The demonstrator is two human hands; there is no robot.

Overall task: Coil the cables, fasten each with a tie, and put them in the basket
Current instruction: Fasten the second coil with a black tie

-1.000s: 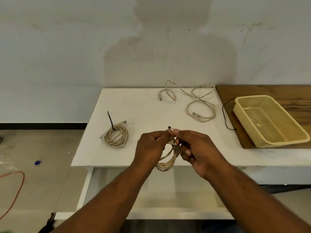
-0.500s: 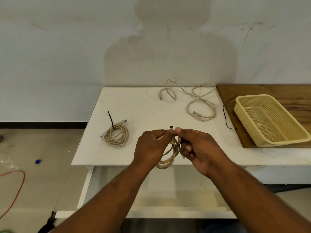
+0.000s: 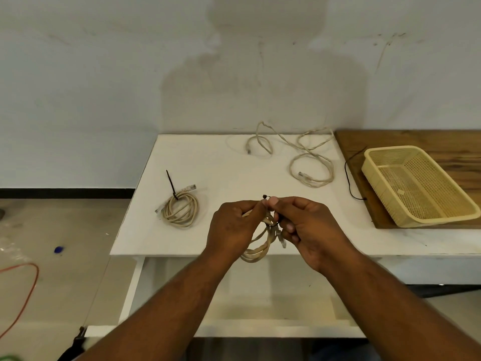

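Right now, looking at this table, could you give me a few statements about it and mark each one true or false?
1. The basket holds a cable. False: no cable lies in it.
2. The left hand and right hand grip a coiled cable at the near edge of the table. True.
3. The bundle on the table's left has a black tie round it. True.
4. The far cable is neatly coiled. False: it sprawls in loose loops.
5. The basket stands on the floor. False: it sits on a wooden board.
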